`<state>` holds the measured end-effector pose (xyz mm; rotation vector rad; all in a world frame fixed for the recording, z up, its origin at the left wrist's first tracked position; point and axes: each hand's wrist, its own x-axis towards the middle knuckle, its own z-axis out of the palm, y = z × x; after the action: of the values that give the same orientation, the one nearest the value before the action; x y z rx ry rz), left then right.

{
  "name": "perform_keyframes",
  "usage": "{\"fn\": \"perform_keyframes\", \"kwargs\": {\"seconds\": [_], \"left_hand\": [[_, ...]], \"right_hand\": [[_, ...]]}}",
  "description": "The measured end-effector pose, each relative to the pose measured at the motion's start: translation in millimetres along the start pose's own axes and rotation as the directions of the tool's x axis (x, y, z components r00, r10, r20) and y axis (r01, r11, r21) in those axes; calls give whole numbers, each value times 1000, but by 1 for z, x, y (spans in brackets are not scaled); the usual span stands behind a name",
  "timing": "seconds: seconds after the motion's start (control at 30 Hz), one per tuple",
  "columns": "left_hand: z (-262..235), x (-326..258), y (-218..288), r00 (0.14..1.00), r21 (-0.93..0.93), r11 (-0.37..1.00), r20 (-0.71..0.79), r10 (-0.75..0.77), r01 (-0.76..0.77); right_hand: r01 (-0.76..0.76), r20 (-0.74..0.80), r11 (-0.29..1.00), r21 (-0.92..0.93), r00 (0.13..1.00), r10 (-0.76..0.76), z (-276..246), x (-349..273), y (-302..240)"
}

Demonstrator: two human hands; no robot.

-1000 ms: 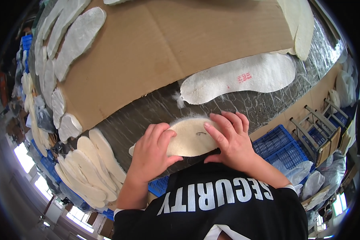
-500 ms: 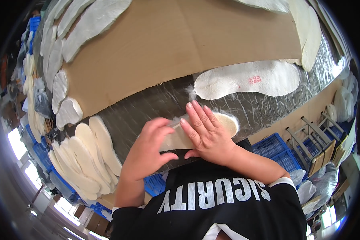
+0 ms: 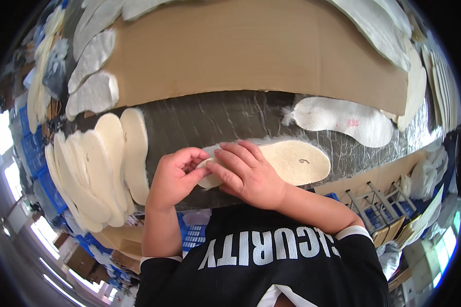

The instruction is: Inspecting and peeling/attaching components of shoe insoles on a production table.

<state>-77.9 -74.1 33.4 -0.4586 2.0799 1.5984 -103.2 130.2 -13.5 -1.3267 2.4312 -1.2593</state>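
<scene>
Insole pinched at its heel end by left hand, right hand flat on it; fleece edge could crease under that press

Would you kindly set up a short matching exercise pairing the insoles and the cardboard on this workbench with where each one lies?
Things:
1. Cream insole
2. White fleecy insole
3. Fanned stack of insoles
4. Cardboard sheet

Places:
A. Far side of the bench
B. Under both hands
C. Left of the left hand
D. Alone, beyond the right hand

Pairs: 1-B, 2-D, 3-C, 4-A
</scene>
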Motion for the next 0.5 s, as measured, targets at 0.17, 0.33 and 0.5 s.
{"fn": "perform_keyframes", "kwargs": {"seconds": [0.17, 0.33, 0.5], "left_hand": [[-14, -11, -38, 954, -177, 978, -258, -150, 106], [3, -19, -47, 949, -312, 923, -143, -281, 227], [15, -11, -54, 964, -336, 927, -141, -224, 166]], "right_hand": [[-2, -8, 994, 108, 1000, 3, 1, 6, 6], [31, -113, 990, 140, 994, -15, -2, 0, 13], [40, -65, 993, 107, 997, -33, -5, -2, 12]]}}
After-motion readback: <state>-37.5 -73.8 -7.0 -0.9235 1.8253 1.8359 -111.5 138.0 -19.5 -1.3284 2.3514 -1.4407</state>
